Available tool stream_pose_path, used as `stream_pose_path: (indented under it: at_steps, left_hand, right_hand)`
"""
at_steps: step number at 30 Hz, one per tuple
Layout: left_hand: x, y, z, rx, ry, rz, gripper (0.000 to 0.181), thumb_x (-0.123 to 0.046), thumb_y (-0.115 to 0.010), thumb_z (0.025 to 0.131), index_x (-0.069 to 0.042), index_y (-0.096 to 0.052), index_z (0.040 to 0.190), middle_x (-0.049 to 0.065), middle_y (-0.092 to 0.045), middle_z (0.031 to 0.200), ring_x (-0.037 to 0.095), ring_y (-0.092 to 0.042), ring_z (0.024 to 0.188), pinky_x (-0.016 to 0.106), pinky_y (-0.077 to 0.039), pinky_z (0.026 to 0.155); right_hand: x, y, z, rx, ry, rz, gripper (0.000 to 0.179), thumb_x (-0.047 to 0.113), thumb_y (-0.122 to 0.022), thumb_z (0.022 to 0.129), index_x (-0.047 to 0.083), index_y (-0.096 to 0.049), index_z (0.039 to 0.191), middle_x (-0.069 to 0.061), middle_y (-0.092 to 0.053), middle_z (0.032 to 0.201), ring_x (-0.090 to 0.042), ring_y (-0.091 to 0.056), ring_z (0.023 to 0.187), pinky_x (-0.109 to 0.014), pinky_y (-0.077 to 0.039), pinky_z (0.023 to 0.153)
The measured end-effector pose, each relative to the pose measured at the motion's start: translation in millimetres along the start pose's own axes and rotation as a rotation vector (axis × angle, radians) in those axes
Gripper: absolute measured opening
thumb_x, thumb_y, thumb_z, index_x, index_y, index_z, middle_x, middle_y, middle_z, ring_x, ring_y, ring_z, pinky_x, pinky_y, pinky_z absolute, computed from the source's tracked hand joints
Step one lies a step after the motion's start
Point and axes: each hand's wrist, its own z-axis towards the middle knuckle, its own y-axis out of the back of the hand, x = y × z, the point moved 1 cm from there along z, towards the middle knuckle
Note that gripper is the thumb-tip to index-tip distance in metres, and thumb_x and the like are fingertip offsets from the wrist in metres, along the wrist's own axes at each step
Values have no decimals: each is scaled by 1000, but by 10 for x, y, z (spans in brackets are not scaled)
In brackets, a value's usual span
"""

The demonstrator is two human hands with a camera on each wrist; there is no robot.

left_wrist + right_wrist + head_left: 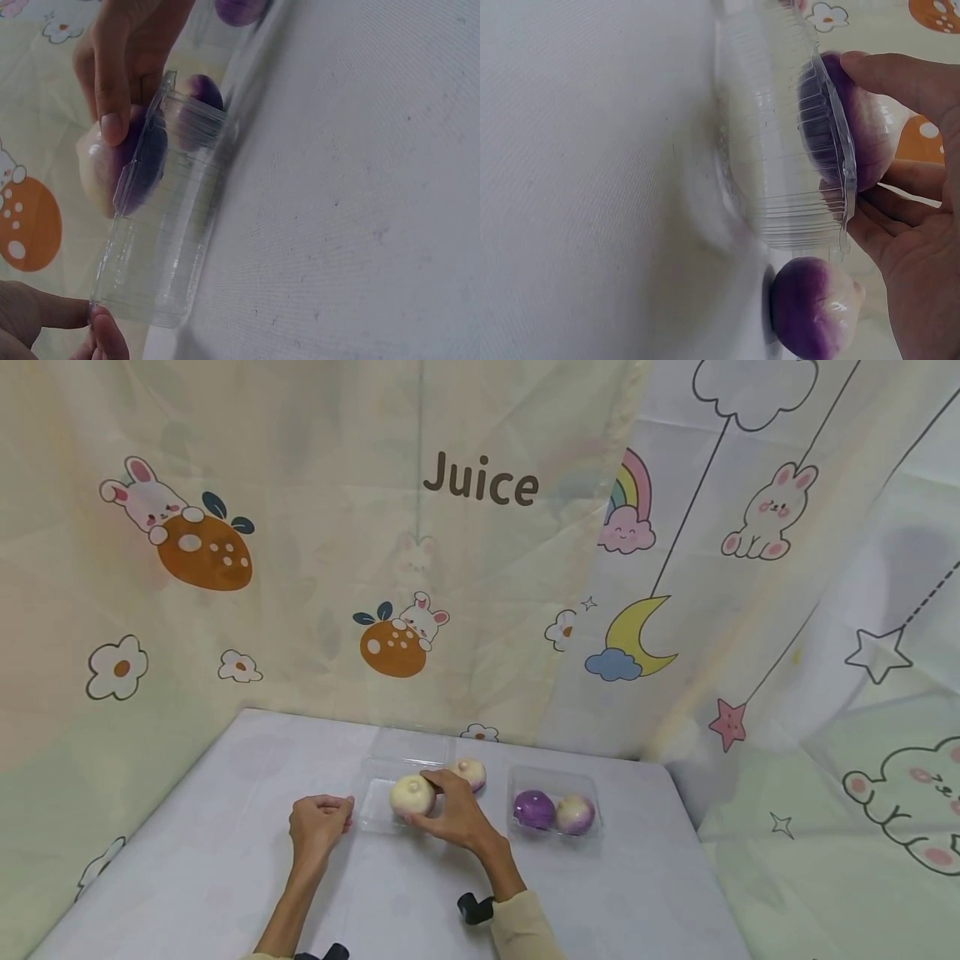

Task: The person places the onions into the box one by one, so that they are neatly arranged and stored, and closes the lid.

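Note:
My right hand [453, 814] grips a glossy purple-and-white turnip [412, 797], white pointed side up. In the right wrist view, that turnip [866, 139] has its purple lower part below the rim of a clear plastic box [761, 165]. At the box's left edge, my left hand [318, 827] pinches the rim between thumb and fingers, as the left wrist view shows at the box corner [101, 309]. A second turnip [471, 772] sits on the table, just outside the box by my right hand.
To the right stands another clear plastic box [596, 785] with two turnips in it, one purple side up [534, 810] and one mostly white [575, 815]. An open clear lid [411, 746] lies behind the first box. Printed curtains [300, 610] hang behind the white table [405, 893].

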Motion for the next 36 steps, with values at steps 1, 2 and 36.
stream_pose_path:
  at_steps: [1,2,36]
  left_hand:
    - [-2,-1,1,-2,2,0,26,-12,-73,101,14,-76,99,7,-76,69,15,-70,59,17,-57,52]
    - [-2,-2,1,-3,2,1,26,-12,-73,101,14,-76,99,7,-76,69,14,-70,59,17,-57,52]
    - [4,-3,4,13,-5,0,26,-11,-73,101,15,-75,101,10,-77,72,16,-73,61,19,-61,54]
  right_hand:
    - [5,-3,4,1,1,4,72,31,-91,89,2,-63,148,-10,-72,139,-20,-70,121,-36,-64,104]
    - [9,-6,7,4,0,10,72,31,-91,89,2,-63,148,-10,-72,140,-20,-70,121,-38,-65,105]
    - [12,-105,129,81,-66,-38,74,37,-91,90,3,-62,149,-11,-71,143,-21,-68,129,-36,-59,113]
